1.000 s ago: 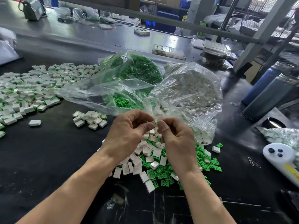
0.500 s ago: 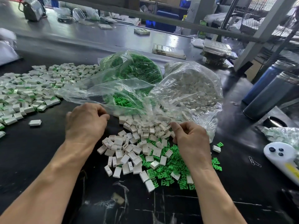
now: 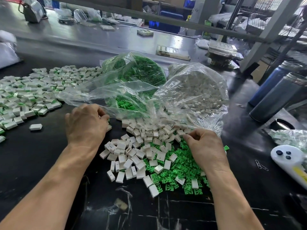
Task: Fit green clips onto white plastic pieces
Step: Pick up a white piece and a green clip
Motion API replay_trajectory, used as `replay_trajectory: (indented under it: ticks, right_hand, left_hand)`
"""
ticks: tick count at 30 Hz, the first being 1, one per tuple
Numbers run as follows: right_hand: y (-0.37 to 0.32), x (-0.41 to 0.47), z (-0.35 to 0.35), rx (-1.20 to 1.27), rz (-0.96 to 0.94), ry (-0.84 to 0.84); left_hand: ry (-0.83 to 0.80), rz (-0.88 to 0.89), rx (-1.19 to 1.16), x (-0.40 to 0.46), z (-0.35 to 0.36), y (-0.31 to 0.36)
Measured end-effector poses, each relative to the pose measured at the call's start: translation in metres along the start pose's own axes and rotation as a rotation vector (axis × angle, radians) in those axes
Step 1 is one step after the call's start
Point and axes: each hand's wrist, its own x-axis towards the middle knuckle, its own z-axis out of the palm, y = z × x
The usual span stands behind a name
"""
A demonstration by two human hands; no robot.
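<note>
Green plastic clips (image 3: 172, 173) lay loose on the black worktop (image 3: 41, 163) in front of me, mixed with a heap of small white rectangular plastic pieces (image 3: 132, 156) that spilled from the mouth of a clear plastic bag of white pieces (image 3: 196, 90). Beside that bag, to its left, sat a clear plastic bag of green clips (image 3: 136, 72), its open mouth lying flat toward me.

My left hand (image 3: 86, 123) rested knuckles up at the near edge of the green-clip bag, fingers curled under; something white showed just beside my fingertips, but I could not tell whether I was holding it. My right hand (image 3: 206, 148) lay on the right side of the loose heap, over the green clips, with thumb and forefinger pinching one small white piece (image 3: 181, 132) at the pile's far edge, just under the lip of the white-piece bag.

Far to my left spread a wide scatter of white pieces with green showing at their edges (image 3: 29, 92), and a single white piece (image 3: 35, 127) lay apart from it. On my right stood two dark cylindrical bottles (image 3: 279, 93), a white oval device with dark buttons (image 3: 289, 158), and a pair of wire paper clips (image 3: 261, 165) on the tabletop near it.
</note>
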Motion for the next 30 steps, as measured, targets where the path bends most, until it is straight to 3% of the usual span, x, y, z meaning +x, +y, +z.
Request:
replay_trajectory:
  ticks: [3, 8, 16, 21, 30]
  right_hand:
    - [0.000, 0.000, -0.003, -0.013, 0.008, -0.024]
    - [-0.003, -0.001, -0.004, -0.055, 0.024, -0.055]
    - [-0.008, -0.002, -0.006, -0.165, 0.050, -0.048]
    - [-0.008, -0.003, -0.005, -0.235, 0.050, -0.090]
    - [-0.011, -0.004, 0.001, -0.305, 0.019, -0.090]
  left_hand:
    - [-0.021, 0.027, -0.090, -0.007, -0.004, 0.007]
    - [-0.257, 0.092, -0.277, -0.026, -0.001, 0.020]
    - [-0.480, 0.283, -0.340, -0.041, 0.005, 0.035]
    - [-0.511, 0.399, -0.259, -0.046, 0.010, 0.039]
    - [-0.417, 0.456, -0.191, -0.049, 0.018, 0.046]
